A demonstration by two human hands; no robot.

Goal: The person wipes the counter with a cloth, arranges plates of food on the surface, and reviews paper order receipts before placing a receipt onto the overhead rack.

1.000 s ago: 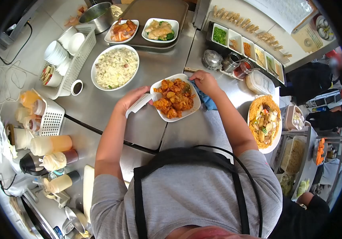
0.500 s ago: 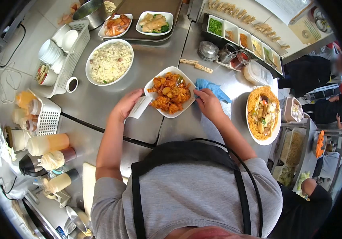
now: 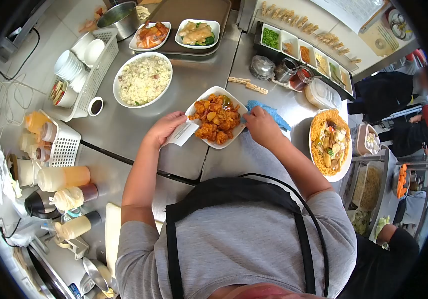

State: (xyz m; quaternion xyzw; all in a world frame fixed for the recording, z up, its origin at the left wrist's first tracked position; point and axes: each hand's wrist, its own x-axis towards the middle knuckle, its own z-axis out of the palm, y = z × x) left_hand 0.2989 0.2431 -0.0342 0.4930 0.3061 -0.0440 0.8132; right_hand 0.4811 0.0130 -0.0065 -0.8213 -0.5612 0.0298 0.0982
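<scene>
A white squarish dish (image 3: 217, 144) of orange-red sauced fried pieces (image 3: 213, 117) sits on the steel counter in front of me. My left hand (image 3: 166, 128) is closed on a printed paper slip (image 3: 182, 134), its fingertips close to the dish's left rim. At the right rim, my right hand (image 3: 263, 128) is closed with its fingers pinched. A blue cloth (image 3: 274, 115) lies bunched against this hand, and a bit of blue shows at the fingertips. Part of the grip is hidden under the fingers.
Fried rice (image 3: 144, 79) stands at upper left, a plate of crispy noodles (image 3: 330, 144) at right. A tray (image 3: 174, 12) with two dishes is behind. Clothespins (image 3: 248, 84) lie beyond the dish. Sauce bottles (image 3: 64, 178) line the left; other people (image 3: 391, 92) are at far right.
My right hand has turned and drawn its fingers together at the dish's right rim. The left hand has shifted slightly right with the slip, which sits more tilted. The view has moved a little.
</scene>
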